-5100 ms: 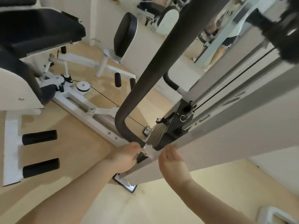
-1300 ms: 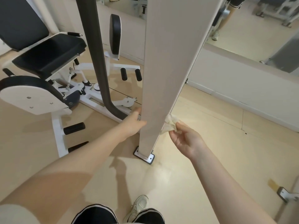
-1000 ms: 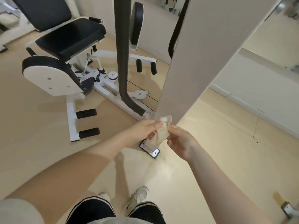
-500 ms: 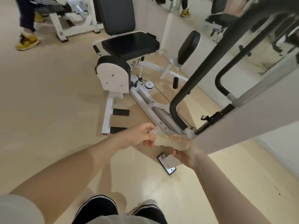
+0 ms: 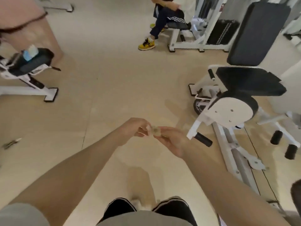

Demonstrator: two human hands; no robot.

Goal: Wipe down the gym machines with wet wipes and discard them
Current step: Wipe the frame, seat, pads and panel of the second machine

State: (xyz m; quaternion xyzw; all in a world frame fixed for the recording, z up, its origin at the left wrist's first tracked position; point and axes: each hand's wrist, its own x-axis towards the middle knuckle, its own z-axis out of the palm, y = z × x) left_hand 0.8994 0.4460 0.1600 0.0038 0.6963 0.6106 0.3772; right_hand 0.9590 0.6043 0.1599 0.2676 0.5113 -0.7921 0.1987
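Both hands are being held together over bare floor at about 6 o'clock in the view, and a small crumpled wet wipe (image 5: 154,131) is being pinched between them: the left hand (image 5: 136,128) and the right hand (image 5: 171,138) are each curled onto it. Through the blur it is probably being balled up for discarding. It is best being compacted tightly, with no tail left loose. A white seated machine (image 5: 231,110) is being passed at 3 o'clock.

My view blurs the wipe (image 5: 154,131) pinched between both hands (image 5: 136,128); beyond it, the seated person (image 5: 164,15) is cropped.
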